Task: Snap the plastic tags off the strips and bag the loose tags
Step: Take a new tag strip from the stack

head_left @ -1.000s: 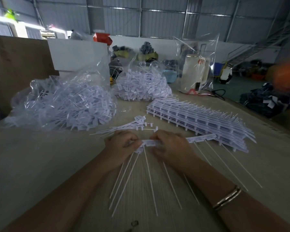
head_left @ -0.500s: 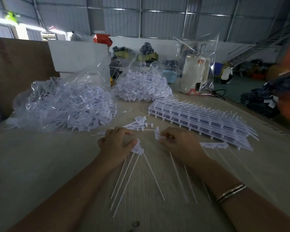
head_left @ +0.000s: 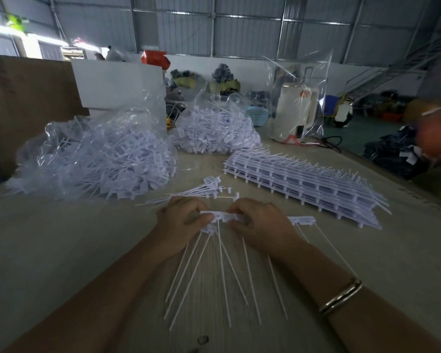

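- Head view: the left hand (head_left: 182, 220) has its fingers curled down and its thumb pressed inward, pinching the left end of a white plastic tag strip (head_left: 225, 217) held just above the wooden table (head_left: 61, 250).
- The right hand (head_left: 259, 224) grips the same strip from the other side, fingers folded over its top edge and thumb underneath; the two hands sit close together with a short piece of strip showing between them.
- Under the left hand's thumb lies a small bunch of loose tags (head_left: 209, 229), their heads touching the palm; whether the fingers actually clamp them I cannot tell.
- Thin white tails (head_left: 222, 276) fan out from the strip and the bunch toward the person, lying on the table between the forearms.
- The right end of the strip (head_left: 303, 220) sticks out past the right hand, with two long tails running toward the right wrist, which wears a metal bangle (head_left: 340, 296).
- Just beyond the knuckles lies a small pile of separated tags (head_left: 201, 191).
- Farther back and to the right, a stack of whole tag strips (head_left: 303, 182) rests on the table.
- At the left, a clear plastic bag (head_left: 94, 156) bulges with loose tags; a second filled bag (head_left: 214, 133) sits behind the middle.
- A white kettle (head_left: 294, 110) in clear wrap stands at the far edge.
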A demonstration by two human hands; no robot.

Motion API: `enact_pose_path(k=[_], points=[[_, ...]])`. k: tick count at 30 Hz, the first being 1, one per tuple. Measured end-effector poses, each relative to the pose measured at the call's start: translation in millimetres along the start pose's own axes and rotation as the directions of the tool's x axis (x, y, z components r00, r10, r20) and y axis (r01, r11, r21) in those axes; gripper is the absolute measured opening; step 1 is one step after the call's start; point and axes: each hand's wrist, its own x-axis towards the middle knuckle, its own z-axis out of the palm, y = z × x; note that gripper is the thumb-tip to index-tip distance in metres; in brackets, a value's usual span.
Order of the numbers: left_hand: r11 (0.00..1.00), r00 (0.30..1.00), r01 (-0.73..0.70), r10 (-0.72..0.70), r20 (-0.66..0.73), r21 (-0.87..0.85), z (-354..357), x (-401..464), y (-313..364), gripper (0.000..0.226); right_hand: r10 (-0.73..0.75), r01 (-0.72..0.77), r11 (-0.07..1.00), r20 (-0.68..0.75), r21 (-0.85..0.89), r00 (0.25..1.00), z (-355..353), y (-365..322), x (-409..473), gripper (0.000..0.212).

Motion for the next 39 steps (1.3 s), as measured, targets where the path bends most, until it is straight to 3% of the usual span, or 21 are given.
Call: enact_pose_path(k=[4,6,8,11,14,18,22,27,32,35,37,39], points=[[0.998,0.995,-0.048,0.051,-0.087,0.027,-3.9,-2.1,3.1,0.01,0.056,-0.056,0.991,0.002,0.124,0.998,1.1,2.8,4.4,0.024],[0.999,0.99,0.016,-0.022,-0.136,-0.047,-7.1,-3.8,2.5,0.008,0.182,-0.175,0.964,-0.016,0.198,0.983,-6.0,14.7,4.1,0.023],[0.992,0.986,0.093,-0.104,-0.132,-0.085,-7.2,-3.9,1.3,0.007,0.221,-0.215,0.965,-0.031,0.149,0.975,-11.6,26.6,-1.2,0.021],[0.989,0.989,0.117,-0.108,-0.1,0.086,-0.9,-0.5,-1.6,0.01,0.178,-0.174,0.981,-0.052,0.083,0.983,-10.8,21.8,-5.3,0.02],[0.995,0.995,0.044,-0.035,-0.095,0.089,-0.2,0.9,-1.9,0.041,0.068,-0.065,0.997,-0.086,0.033,0.994,0.7,-5.3,-0.4,0.028],[0.992,0.998,0.053,-0.055,-0.022,-0.11,3.5,-1.3,3.5,0.014,-0.051,0.046,0.998,-0.105,-0.045,0.993,14.9,-27.5,7.2,0.036],[0.999,0.999,0.041,-0.042,-0.014,-0.033,2.4,0.0,5.4,0.011,0.032,-0.02,0.989,-0.08,0.145,0.996,10.3,-23.1,2.7,0.031],[1.0,1.0,0.016,-0.016,-0.02,0.003,-0.9,0.3,1.4,0.013,0.095,-0.096,0.994,-0.012,-0.051,0.995,4.9,-7.4,1.4,0.021],[0.994,0.988,-0.104,0.1,-0.12,-0.023,-2.5,-1.2,4.1,0.01,0.11,-0.116,0.982,0.046,0.15,0.993,2.6,-4.9,3.8,0.029],[0.992,0.981,-0.109,0.097,-0.165,-0.06,-6.8,-1.5,1.8,0.009,0.253,-0.244,0.934,-0.002,0.263,0.967,-7.5,9.3,2.6,0.027],[0.995,0.985,-0.047,0.032,-0.171,-0.084,-7.6,-2.7,0.5,0.01,0.283,-0.276,0.95,-0.028,0.145,0.959,-15.5,23.6,-3.0,0.026],[0.999,0.989,0.033,-0.034,-0.146,-0.004,-4.3,-1.5,-0.2,0.017,0.245,-0.244,0.97,-0.039,0.017,0.969,-16.6,26.1,-7.3,0.024]])
